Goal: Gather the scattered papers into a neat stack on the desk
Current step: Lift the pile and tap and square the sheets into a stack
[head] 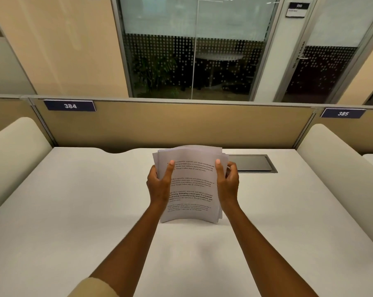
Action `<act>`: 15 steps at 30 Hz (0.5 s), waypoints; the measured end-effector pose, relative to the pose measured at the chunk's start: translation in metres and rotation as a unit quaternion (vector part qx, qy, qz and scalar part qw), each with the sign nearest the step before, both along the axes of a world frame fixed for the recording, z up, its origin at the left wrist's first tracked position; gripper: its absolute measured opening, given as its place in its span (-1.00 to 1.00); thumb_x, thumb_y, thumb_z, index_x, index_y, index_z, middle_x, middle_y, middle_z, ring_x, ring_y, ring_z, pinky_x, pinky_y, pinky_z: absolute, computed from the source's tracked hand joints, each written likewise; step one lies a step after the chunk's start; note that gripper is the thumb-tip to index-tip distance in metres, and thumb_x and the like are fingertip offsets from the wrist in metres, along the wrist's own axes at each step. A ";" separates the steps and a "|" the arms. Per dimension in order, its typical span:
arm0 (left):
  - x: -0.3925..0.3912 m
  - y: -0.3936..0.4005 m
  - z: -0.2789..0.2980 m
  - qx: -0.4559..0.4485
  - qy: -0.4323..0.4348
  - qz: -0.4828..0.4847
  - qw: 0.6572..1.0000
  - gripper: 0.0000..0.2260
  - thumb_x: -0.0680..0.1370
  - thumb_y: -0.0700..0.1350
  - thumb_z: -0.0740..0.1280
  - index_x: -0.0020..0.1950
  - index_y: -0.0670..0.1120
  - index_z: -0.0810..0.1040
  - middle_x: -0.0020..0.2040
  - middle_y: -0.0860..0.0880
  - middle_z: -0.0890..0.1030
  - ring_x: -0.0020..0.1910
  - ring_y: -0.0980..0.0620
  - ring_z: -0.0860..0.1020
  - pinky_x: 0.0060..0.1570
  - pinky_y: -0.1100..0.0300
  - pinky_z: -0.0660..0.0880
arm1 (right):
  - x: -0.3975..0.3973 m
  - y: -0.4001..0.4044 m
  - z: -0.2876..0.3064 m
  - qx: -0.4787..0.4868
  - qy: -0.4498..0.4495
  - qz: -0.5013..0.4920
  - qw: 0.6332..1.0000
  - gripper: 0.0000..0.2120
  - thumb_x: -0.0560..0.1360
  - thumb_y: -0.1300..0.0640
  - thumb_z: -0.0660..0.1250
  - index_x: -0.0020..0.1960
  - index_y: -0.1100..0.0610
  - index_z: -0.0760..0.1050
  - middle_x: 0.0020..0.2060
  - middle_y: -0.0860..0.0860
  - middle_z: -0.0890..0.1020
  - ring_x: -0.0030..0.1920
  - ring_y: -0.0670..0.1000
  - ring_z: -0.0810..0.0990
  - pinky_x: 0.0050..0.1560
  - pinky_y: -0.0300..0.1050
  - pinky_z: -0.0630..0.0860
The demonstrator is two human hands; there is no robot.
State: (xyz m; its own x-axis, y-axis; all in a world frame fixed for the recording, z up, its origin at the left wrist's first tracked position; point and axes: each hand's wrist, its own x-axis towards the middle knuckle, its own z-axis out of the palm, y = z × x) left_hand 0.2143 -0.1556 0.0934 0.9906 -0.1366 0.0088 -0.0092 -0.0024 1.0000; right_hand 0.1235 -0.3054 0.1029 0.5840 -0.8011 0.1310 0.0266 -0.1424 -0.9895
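**A:** Head view, nearest first: what do you see?

**B:** A beige sleeve (95,288) at the bottom edge, then two bare forearms reaching forward over a white counter (74,211).

**A:** And the hands?

**B:** The left hand (158,185) and right hand (228,183) hold a bundle of papers (191,189) between them, one on each side edge. Each thumb lies on the printed front sheet; the other fingers (232,168) wrap round behind, so both hands are clamped on the bundle.

**A:** Where is the bundle?

**B:** Mid-counter, stood nearly upright and bowed toward the camera. Its bottom edge is at the counter top, though I cannot tell whether it touches. The top edges are uneven, sheets fanning out a little.

**A:** Any trays or boxes?

**B:** Only a dark recessed hatch (252,163) set into the counter, just right of the papers and behind the right hand. Its lid is down; I cannot tell what is inside.

**A:** Room to move?

**B:** Bare counter on both sides and in front of the arms. Rounded cream side panels (14,155) close off the left and right edges. A tan partition (181,125) runs along the back, carrying number plates 384 (69,105) and 385 (343,113). Beyond it, a dotted glass wall (194,61).
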 end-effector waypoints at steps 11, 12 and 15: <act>0.001 -0.021 0.034 0.034 0.044 0.149 0.987 -0.47 0.34 0.46 0.26 -0.05 0.03 0.49 -0.11 -0.03 0.64 -0.18 0.00 0.61 -0.20 0.09 0.63 | 0.021 0.019 0.042 0.085 0.043 -0.127 0.987 -0.60 0.41 -0.32 0.27 -0.10 0.03 0.40 -0.20 0.03 0.59 -0.23 0.01 0.58 -0.31 -0.13 0.55; 0.002 -0.021 0.032 0.035 0.048 0.155 0.986 -0.48 0.37 0.43 0.28 -0.02 0.00 0.50 -0.11 -0.03 0.63 -0.20 0.02 0.60 -0.24 0.12 0.61 | 0.020 0.019 0.041 0.083 0.040 -0.129 0.987 -0.66 0.43 -0.25 0.28 -0.10 0.02 0.40 -0.20 0.04 0.60 -0.24 0.01 0.60 -0.36 -0.16 0.52; 0.005 -0.021 0.031 0.037 0.058 0.162 0.984 -0.58 0.43 0.34 0.26 -0.04 0.00 0.49 -0.13 -0.04 0.64 -0.27 0.07 0.56 -0.29 0.18 0.51 | 0.015 0.016 0.037 0.069 0.020 -0.138 0.988 -0.80 0.46 -0.11 0.25 -0.14 0.02 0.41 -0.23 0.06 0.62 -0.25 0.03 0.62 -0.43 -0.22 0.47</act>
